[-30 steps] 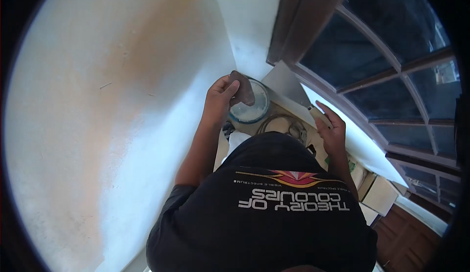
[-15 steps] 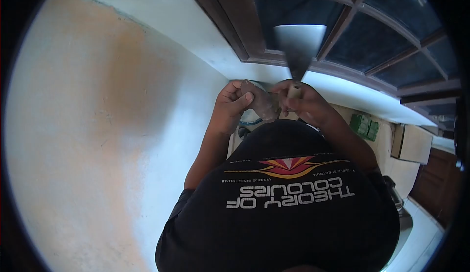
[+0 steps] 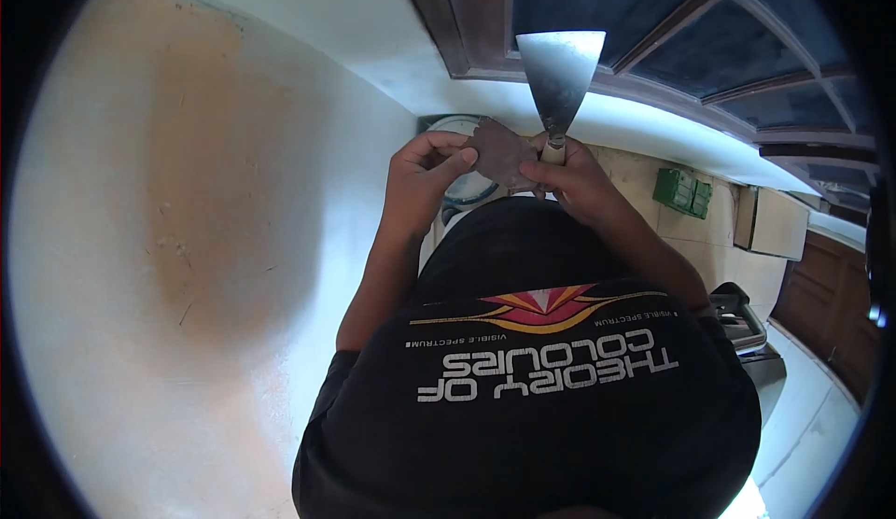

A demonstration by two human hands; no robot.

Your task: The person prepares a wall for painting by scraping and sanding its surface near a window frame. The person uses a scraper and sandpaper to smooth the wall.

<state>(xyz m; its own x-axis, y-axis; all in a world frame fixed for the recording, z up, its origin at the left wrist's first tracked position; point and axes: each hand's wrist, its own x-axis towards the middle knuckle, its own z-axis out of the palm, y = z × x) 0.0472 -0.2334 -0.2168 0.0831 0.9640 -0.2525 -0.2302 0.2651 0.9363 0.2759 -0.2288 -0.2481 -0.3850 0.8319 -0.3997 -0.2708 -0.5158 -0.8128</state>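
Note:
A worn, brownish piece of sandpaper (image 3: 500, 155) with a ragged edge is stretched between both hands in front of my chest. My left hand (image 3: 427, 169) pinches its left edge between thumb and fingers. In my right hand (image 3: 577, 178) is a putty knife (image 3: 560, 76), its wide metal blade pointing up and away from me. The thumb of that hand also presses on the right edge of the sandpaper. Most of the knife's handle is hidden by the fingers. Behind the sandpaper stands a round whitish bucket (image 3: 467, 188), partly covered.
On the left is a wall (image 3: 215, 202) with patchy orange and white paint. A brown wooden window frame (image 3: 457, 24) with glass panes runs ahead and to the right. A green pack (image 3: 682, 192) and a box (image 3: 771, 222) sit on the floor at right.
The sandpaper has been turned flatter and spread out between the hands. Both hands sit slightly higher and further left in view, and the putty knife blade is no longer blurred.

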